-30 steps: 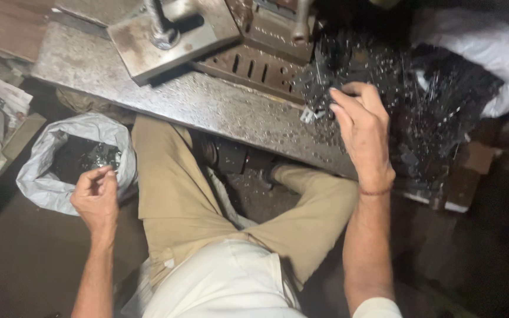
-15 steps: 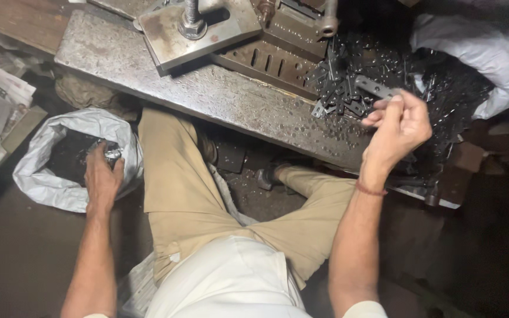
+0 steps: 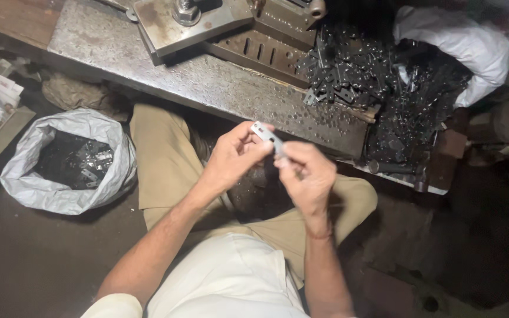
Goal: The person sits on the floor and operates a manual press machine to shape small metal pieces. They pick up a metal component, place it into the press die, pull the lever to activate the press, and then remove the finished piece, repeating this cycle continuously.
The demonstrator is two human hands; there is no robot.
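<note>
We pinch a small metal plate [image 3: 265,134] between both hands, left hand [image 3: 234,158] and right hand [image 3: 306,175], below the table [image 3: 207,82].

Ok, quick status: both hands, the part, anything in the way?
Left hand and right hand together at lap height, both pinching one small flat metal piece. Nothing between hands and piece. White bag of pieces sits left, untouched.

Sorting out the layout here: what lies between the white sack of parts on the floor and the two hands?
Only the person's tan trouser leg, in the head view.
</note>
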